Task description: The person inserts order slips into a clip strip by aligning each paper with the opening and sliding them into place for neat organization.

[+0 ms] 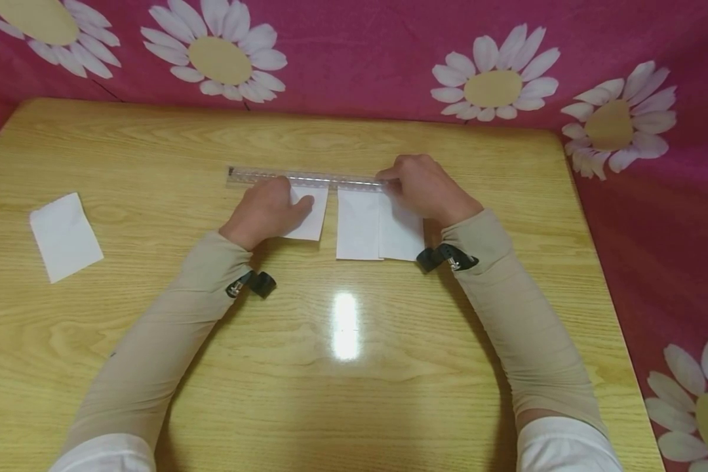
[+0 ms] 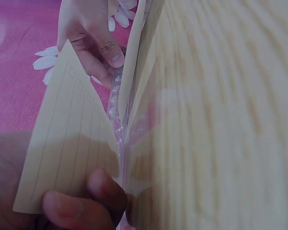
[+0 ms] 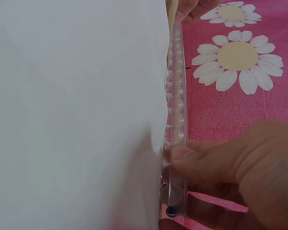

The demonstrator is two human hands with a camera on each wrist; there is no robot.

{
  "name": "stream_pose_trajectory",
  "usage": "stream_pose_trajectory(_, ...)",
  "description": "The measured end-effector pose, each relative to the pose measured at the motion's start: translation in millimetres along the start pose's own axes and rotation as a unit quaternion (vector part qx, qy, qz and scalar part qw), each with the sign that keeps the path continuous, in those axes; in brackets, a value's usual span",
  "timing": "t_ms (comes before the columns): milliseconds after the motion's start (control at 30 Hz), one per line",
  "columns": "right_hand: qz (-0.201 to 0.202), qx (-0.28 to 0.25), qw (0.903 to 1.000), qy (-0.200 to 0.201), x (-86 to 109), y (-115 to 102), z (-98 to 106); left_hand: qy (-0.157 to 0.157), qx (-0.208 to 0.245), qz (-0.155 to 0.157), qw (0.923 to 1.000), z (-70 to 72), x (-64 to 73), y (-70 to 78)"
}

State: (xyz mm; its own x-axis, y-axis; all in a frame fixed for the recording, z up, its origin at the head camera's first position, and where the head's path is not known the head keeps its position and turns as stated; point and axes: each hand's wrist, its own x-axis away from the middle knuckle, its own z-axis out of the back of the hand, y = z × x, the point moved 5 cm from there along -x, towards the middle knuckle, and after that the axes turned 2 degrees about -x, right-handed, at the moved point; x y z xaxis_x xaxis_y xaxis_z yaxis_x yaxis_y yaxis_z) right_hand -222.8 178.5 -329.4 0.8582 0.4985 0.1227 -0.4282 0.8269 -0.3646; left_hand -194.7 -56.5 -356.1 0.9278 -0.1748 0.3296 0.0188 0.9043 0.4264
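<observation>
A long clear plastic strip with a row of rounded bumps runs left to right across the table's far half. My right hand pinches its right end, thumb on the plastic in the right wrist view. My left hand holds a white paper slip at the strip's near edge, left of centre. In the left wrist view that slip shows ruled lines and small boxes. Two more slips, a middle one and a right one, adjoin the strip, their edges meeting. How they join it is hidden.
Another white paper slip lies apart at the table's left. The wooden table ends in front of a pink cloth with large white flowers. Each forearm carries a small black camera mount.
</observation>
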Motion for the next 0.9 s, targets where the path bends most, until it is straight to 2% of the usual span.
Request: stream_pose_trajectory(900,0.010,0.005,0.9999,0.010,0.7,-2.1,1.3,0.003,-0.001,0.000,1.0000,-0.9,0.1,5.8)
